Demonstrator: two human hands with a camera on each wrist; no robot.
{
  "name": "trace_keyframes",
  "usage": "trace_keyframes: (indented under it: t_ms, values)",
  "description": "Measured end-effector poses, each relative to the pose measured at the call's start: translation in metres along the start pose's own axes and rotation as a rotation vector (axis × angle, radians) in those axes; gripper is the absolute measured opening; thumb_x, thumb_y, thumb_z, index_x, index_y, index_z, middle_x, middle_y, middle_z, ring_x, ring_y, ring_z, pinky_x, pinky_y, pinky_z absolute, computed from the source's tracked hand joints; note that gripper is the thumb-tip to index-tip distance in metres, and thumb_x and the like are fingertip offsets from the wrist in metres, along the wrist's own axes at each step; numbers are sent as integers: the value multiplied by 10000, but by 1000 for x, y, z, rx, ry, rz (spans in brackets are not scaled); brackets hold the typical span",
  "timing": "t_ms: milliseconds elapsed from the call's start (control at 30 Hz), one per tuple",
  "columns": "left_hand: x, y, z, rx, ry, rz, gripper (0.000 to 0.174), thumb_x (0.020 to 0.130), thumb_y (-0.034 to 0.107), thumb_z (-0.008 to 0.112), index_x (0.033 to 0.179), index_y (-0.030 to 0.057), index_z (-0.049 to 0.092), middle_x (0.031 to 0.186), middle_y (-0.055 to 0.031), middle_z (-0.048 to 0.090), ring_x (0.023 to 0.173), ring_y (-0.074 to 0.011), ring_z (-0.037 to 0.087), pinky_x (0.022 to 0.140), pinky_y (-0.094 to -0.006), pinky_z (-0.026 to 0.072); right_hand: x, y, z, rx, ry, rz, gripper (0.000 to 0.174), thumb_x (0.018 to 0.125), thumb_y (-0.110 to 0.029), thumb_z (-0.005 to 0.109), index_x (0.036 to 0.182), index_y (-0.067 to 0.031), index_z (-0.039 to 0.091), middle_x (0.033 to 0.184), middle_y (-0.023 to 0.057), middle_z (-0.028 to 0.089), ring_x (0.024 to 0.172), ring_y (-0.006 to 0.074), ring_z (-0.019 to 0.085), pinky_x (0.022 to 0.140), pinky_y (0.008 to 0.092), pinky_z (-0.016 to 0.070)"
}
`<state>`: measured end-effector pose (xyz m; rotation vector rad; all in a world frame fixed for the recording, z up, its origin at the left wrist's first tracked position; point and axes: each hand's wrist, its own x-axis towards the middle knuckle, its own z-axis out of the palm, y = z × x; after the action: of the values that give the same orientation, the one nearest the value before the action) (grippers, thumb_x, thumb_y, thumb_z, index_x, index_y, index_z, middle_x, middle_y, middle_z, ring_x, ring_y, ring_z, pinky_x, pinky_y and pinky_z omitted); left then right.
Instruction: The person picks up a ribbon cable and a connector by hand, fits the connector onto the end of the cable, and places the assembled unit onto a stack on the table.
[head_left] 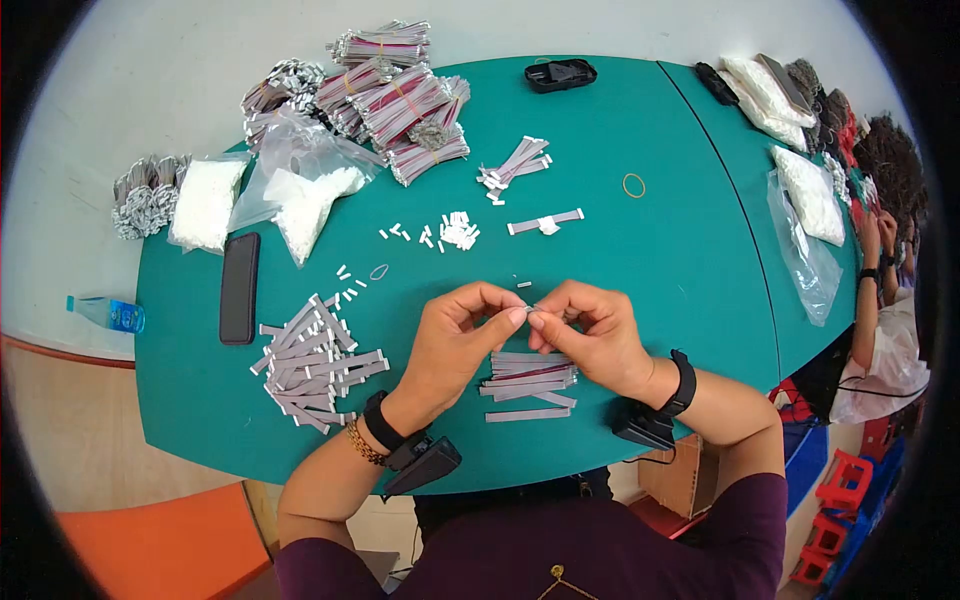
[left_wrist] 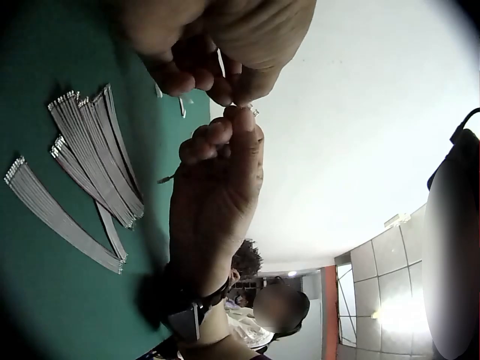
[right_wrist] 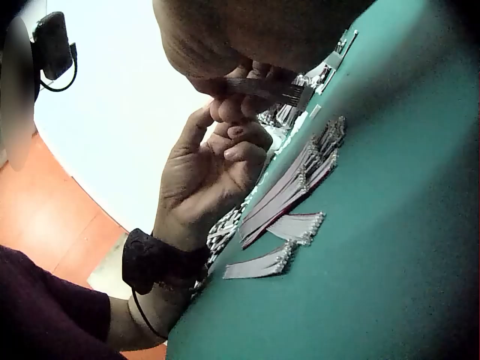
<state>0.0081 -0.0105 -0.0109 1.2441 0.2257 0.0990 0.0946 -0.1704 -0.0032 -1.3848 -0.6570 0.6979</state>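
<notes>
Over the middle of the table my left hand (head_left: 450, 345) and right hand (head_left: 602, 342) meet fingertip to fingertip. A short grey ribbon cable (right_wrist: 262, 90) runs through the right hand's grip, its far end sticking out past the fingers. Thumb and forefinger of the left hand pinch a tiny white connector (left_wrist: 255, 112) at the cable's other end, mostly hidden by the fingertips. Beneath the hands lies a stack of ribbon cables (head_left: 530, 372) with bare metal ends. One white connector piece (head_left: 524, 285) lies just beyond the fingertips.
Left of the hands is a heap of cables with white ends (head_left: 315, 365). Loose white connectors (head_left: 459, 231) are scattered ahead. Bundled cables (head_left: 400, 105), bags of white pieces (head_left: 207, 205) and a phone (head_left: 239, 288) lie further off. Another person's arm (head_left: 868, 290) shows at the right.
</notes>
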Motion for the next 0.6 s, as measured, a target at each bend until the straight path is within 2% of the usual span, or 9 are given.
trace_keyframes:
  t_ms: [600]
  values:
    - [1, 2, 1, -31, -20, -13, 99, 840, 85, 643, 908, 17, 620, 801, 0, 591, 655, -41, 477, 554, -193, 378, 0, 1, 0, 19, 15, -12, 97, 880, -90, 600, 843, -1, 591, 721, 33, 630, 645, 53, 574, 572, 187, 467]
